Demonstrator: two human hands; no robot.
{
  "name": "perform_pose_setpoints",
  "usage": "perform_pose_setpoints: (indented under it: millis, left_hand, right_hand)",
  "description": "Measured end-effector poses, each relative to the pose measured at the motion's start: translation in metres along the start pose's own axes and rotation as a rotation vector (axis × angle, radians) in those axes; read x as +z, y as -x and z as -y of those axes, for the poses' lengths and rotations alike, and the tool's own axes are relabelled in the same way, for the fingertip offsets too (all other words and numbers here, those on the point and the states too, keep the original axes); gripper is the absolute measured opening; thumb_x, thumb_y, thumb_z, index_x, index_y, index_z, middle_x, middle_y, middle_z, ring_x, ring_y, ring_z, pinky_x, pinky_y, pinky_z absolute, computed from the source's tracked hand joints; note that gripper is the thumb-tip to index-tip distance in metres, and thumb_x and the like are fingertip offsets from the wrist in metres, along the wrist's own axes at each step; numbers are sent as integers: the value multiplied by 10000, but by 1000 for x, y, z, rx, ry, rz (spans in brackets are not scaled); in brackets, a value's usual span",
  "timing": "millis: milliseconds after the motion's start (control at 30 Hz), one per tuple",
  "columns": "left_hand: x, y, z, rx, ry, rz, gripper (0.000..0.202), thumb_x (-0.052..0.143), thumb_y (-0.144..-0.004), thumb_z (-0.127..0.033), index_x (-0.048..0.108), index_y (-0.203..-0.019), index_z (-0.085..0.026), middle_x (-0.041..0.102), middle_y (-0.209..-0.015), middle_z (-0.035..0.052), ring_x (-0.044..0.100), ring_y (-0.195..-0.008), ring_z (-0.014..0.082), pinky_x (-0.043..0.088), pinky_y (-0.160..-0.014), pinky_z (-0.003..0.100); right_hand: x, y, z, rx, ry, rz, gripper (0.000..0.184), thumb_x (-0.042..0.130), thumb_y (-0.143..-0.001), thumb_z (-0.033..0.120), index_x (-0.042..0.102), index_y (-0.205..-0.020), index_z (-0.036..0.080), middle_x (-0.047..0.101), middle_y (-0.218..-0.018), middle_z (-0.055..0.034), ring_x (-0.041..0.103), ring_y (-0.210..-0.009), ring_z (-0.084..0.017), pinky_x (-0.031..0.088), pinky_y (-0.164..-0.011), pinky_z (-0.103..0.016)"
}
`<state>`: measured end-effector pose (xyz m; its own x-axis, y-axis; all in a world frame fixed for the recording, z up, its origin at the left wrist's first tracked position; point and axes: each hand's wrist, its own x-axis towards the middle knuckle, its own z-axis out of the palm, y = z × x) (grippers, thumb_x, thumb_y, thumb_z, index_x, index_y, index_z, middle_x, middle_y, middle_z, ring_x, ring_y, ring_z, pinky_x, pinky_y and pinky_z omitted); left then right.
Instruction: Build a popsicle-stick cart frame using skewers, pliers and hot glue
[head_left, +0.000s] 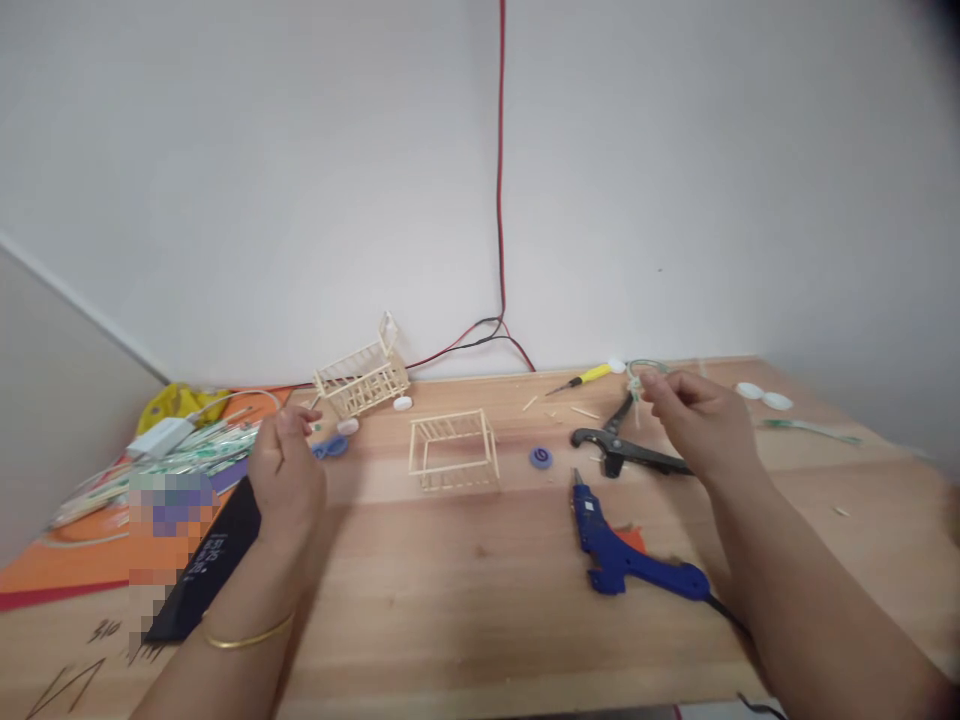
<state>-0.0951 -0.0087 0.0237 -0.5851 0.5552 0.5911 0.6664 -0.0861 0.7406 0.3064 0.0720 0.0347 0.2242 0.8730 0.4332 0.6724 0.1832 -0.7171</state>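
"While two bare hands hover above a wooden tabletop (450, 640), what else fills the scene?"

"Along the left end, an orange sheet (30, 570) lies beneath packets and thin sticks, with a dark case (217, 555) angled beside it. The left hand (289, 480) is raised near that case, fingers curled in toward the thumb; whether they pinch anything small, I cannot tell. Across the table, the right hand (697, 425) brings thumb and forefinger together, apparently clamped on a greenish strand (637, 410) above the pliers."

"And the tools?"

"A blue glue gun (611, 550) rests on its side at right, nozzle pointing away from the worker, just below the black pliers (649, 455). A yellow-handled screwdriver (596, 375) lies near the wall."

"How far along is the work?"

"Partway, by the look of it. A stick frame (459, 465) stands at mid-table, apart from both hands, its corners joined and slats set along the far side; other faces remain bare and look unfilled. Behind it, a slatted stick piece (367, 385) appears further built, resting tilted."

"Smallest details?"

"One blue disc (540, 457), pale caps (778, 401) and stray stick bits (585, 412)."
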Motion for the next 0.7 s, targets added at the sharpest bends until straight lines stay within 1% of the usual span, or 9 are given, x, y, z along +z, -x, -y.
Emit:
perform_pose_setpoints:
  millis: [100,167,200,300,467,567,633,667,700]
  left_hand:
    - [-9,-18,15,-3,17,-215,205,399,-906,-287,572,-888,-178,593,-951,36,555,-909,166,433,-827,303]
    - [-12,-26,24,-29,13,-275,176,494,-840,-252,553,-997,-197,582,-1028,39,553,-957,171,436,-853,308]
    - [-11,-27,27,-46,-18,-232,222,537,-807,-260,552,-1022,-207,583,-1042,37,556,-967,177,440,-849,309]
    - [-3,-24,35,-48,-102,19,215,576,-763,-315,597,-943,-198,621,-977,32,574,-942,193,445,-846,322]
    - [6,-18,38,78,-224,154,238,508,-778,-303,616,-944,-171,639,-1012,71,570,-987,221,424,-900,361]
    - [-9,-36,41,130,-394,216,277,473,-789,-289,629,-973,-151,653,-1026,100,564,-1029,246,409,-929,377]
    - [-27,-57,46,60,-600,348,301,471,-792,-246,624,-1030,-144,647,-1082,115,576,-1032,254,430,-902,370]
    - [-39,-67,49,28,-724,461,300,463,-802,-222,625,-1047,-160,646,-1104,104,578,-1040,252,435,-894,363]
    - [-51,-78,53,-3,-775,485,287,481,-792,-192,637,-1030,-153,649,-1097,112,578,-1042,270,432,-894,380]
  right_hand:
    - [4,2,-1,39,-9,4,435,524,-808,547,589,-603,169,554,-530,-6,487,-530,-135,357,-522,-252]
    - [6,3,-1,40,11,15,443,516,-801,562,595,-607,172,577,-554,-21,499,-540,-144,363,-532,-259]
    - [7,4,0,36,23,21,453,509,-795,576,592,-599,175,581,-558,-25,501,-539,-147,364,-537,-264]
    - [11,5,1,8,55,44,482,495,-763,621,571,-567,187,582,-560,-32,499,-532,-156,366,-542,-278]
    - [17,5,-3,-72,91,69,451,492,-744,608,559,-575,195,562,-547,-27,517,-555,-170,370,-545,-285]
    - [19,4,-8,-92,110,59,427,488,-744,587,564,-588,197,561,-549,-23,528,-570,-173,375,-551,-286]
    - [19,3,-11,-91,117,56,422,484,-742,583,573,-595,197,557,-543,-19,532,-571,-172,377,-554,-287]
    - [19,2,-12,-89,121,54,424,481,-740,584,580,-601,197,561,-545,-19,538,-575,-174,380,-558,-288]
    - [19,2,-12,-88,129,51,427,478,-737,587,588,-606,196,571,-552,-22,547,-582,-177,382,-563,-291]
